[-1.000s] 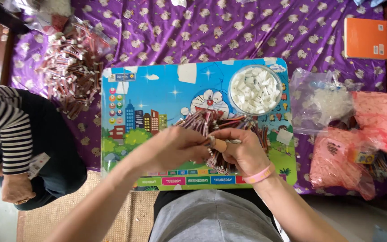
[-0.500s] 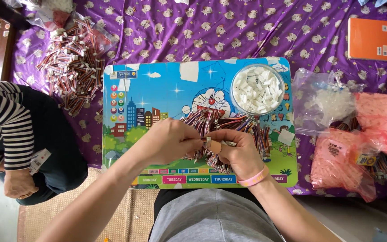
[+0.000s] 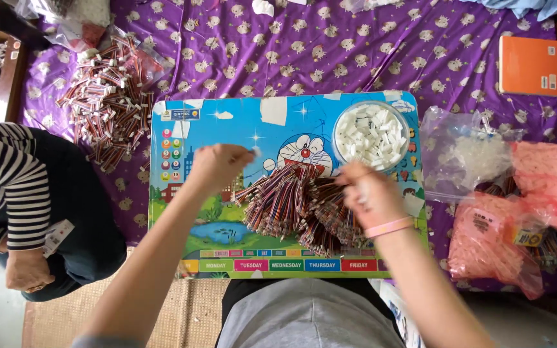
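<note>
On a colourful cartoon lap board (image 3: 227, 122) resting across the person's knees, a fanned heap of striped wire bundles (image 3: 298, 203) lies in the middle, within reach of both hands. The left hand (image 3: 217, 166) is lifted above the board's left half with its fingers pinched together on what looks like one small white piece, though motion blur makes that hard to confirm. The right hand (image 3: 369, 193), with a pink wristband, sits at the heap's right edge, fingers curled down among the wire ends; it is too blurred to tell whether it grips any. A clear round bowl of white plastic connectors (image 3: 372, 135) stands at the board's upper right corner, just above the right hand, likely so pieces can be picked without stretching. The board gives a firm flat top over a purple patterned cloth (image 3: 330, 51), which also carries a loose pile of finished wires (image 3: 107, 106) at upper left, clear and pink plastic bags (image 3: 536, 187) at right, and an orange booklet (image 3: 530, 64). Another person in a striped sleeve (image 3: 1, 187) sits at left on a woven mat (image 3: 53, 319)
</note>
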